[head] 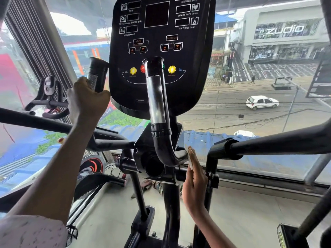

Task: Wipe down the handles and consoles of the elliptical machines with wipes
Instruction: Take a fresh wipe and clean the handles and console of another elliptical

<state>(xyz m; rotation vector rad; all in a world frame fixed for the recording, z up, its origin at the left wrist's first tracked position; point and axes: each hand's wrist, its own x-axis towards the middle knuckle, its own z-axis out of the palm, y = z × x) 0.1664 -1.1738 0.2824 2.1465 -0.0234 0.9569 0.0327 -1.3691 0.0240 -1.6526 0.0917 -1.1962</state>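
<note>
Left hand grips the left pulse handle beside the console, while right hand, fingers straight, presses a white wipe against the right handle's lower bend below the console.

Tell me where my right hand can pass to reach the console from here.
Open gap right of the centre handle, between it and the right moving arm. Crowded lower down, where right hand presses the wipe beside the pivot. Left hand grips the left grip.
</note>
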